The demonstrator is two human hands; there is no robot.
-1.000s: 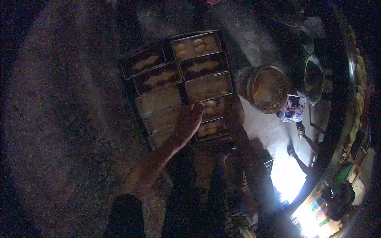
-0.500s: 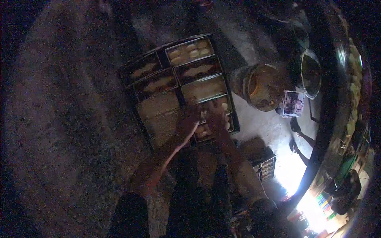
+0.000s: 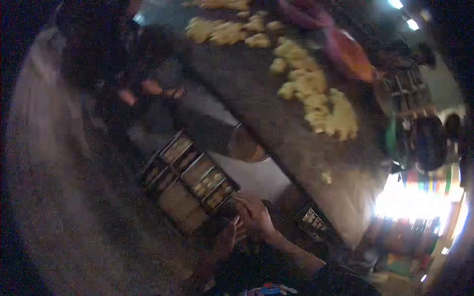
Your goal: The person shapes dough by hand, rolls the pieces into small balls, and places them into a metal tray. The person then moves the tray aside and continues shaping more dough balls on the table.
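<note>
Rectangular metal tins (image 3: 197,175) of pale dough, right hand (image 3: 254,214) touching, left hand (image 3: 227,239) beside

I see a dim room with a rough grey concrete floor (image 3: 64,222); a long dark worktable (image 3: 256,93) carries pale yellow dough lumps (image 3: 316,103); white ceiling lights (image 3: 402,10) glare; a bright doorway (image 3: 410,202) glows.
</note>
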